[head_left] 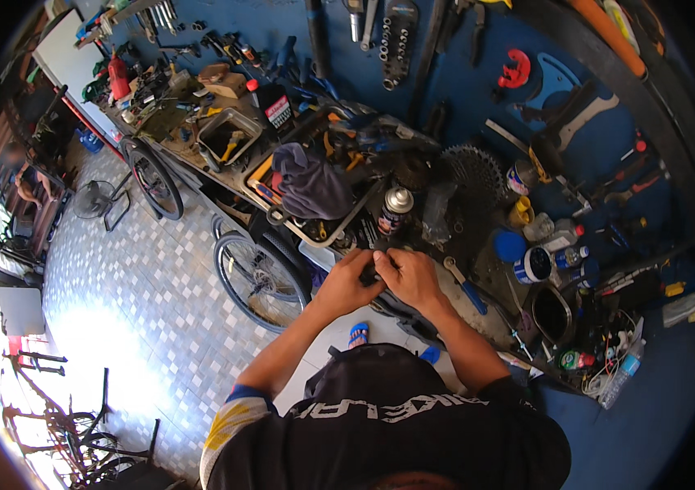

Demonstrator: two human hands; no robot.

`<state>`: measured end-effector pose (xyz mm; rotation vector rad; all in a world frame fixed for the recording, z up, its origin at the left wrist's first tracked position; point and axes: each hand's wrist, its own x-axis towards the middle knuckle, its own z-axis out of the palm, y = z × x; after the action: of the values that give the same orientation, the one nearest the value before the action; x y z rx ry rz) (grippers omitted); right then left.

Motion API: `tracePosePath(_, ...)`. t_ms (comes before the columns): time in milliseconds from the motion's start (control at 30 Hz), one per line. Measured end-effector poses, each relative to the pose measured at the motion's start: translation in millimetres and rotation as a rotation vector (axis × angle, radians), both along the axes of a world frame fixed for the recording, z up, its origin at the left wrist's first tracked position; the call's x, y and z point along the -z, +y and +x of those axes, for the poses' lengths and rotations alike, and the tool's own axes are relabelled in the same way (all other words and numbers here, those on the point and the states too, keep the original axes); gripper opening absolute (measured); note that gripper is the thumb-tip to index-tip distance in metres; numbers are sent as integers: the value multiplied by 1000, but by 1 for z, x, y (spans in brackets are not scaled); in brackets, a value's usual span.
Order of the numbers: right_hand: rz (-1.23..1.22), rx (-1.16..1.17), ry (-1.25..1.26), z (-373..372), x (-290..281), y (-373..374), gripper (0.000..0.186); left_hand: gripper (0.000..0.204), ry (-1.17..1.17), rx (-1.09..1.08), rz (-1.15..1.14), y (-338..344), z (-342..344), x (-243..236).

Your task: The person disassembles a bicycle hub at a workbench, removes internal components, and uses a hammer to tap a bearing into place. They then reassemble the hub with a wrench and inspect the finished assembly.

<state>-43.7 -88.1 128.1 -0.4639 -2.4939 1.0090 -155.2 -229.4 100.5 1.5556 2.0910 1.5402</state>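
Observation:
My left hand (349,282) and my right hand (408,278) meet at the front edge of the cluttered workbench (486,302), fingers curled together round a small dark item that I cannot make out. Just beyond them stand a spray can (395,212) and a tray of tools (319,237) with a grey cloth (306,184) on it. A wrench with a blue handle (470,290) lies to the right of my right hand, near an open white tub with a blue label (534,265).
Bicycle wheels (253,278) stand below the bench, on the left. Tools hang on the blue wall (470,90). A standing fan (94,200) is on the tiled floor (159,286). Bike frames (61,416) are at the lower left. Another person (29,184) is at the far left.

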Motion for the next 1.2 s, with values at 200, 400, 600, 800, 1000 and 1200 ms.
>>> tracePosePath(200, 224, -344, -67, -65, -72, -3, 56, 52, -362, -154, 31, -24, -25, 13)
tracePosePath(400, 179, -169, 563, -239, -135, 62, 82, 44, -854, -333, 333, -43, -33, 9)
tracePosePath(600, 113, 79, 530, -384, -187, 110, 89, 32, -983, -499, 369, -69, -28, 19)
tracePosePath(800, 143, 61, 938, -396, -222, 92, 50, 31, -493, -695, 266, -78, -38, 16)
tracePosePath(1000, -408, -580, 813, -221, -282, -28, 26, 38, -410, -764, 287, -86, -43, -7)
tracePosePath(1200, -336, -655, 456, -95, -233, 7, 24, 37, -349, -737, 235, -70, -55, -6)
